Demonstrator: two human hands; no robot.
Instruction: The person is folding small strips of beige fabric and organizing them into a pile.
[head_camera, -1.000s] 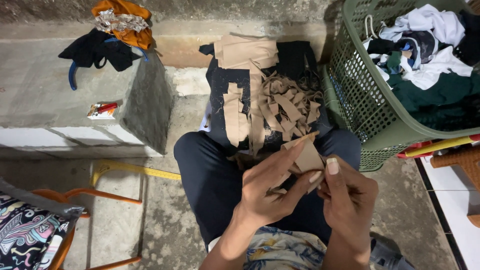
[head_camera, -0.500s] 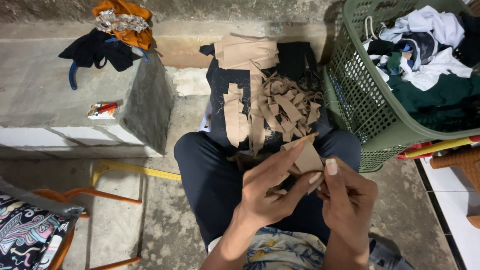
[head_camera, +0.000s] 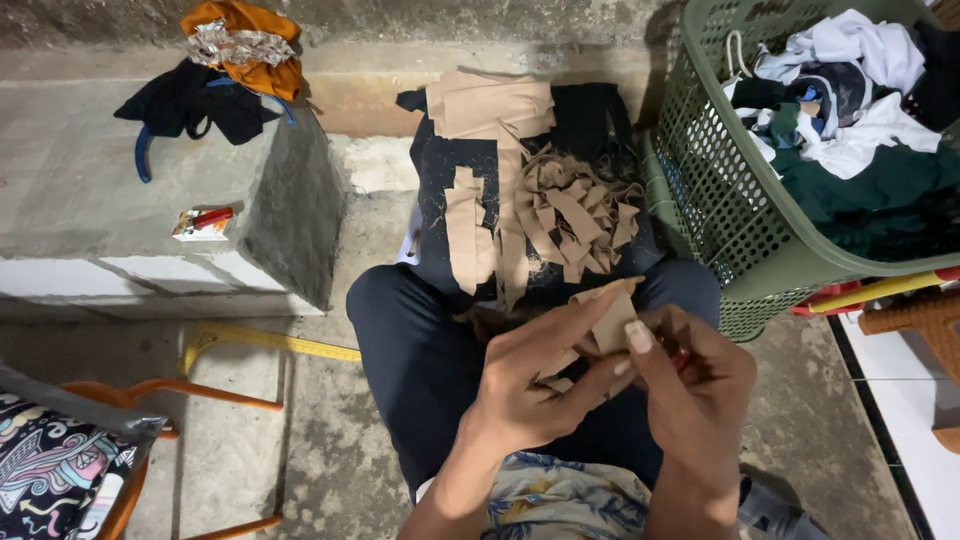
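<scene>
My left hand (head_camera: 545, 385) and my right hand (head_camera: 690, 385) meet over my lap, both pinching a small tan fabric strip (head_camera: 612, 312) that sticks up between the fingers. Something dark red shows inside my right fist; I cannot tell what it is. Just beyond the hands, a black cloth (head_camera: 590, 130) is spread over my knees, with long tan fabric pieces (head_camera: 488, 108) and a heap of short tan strips (head_camera: 575, 210) lying on it.
A green laundry basket (head_camera: 715, 215) full of clothes stands at the right. A concrete block (head_camera: 150, 200) at left carries dark and orange clothes (head_camera: 240, 50) and a small packet (head_camera: 203, 222). A yellow ruler (head_camera: 265, 342) lies on the floor near an orange chair (head_camera: 150, 400).
</scene>
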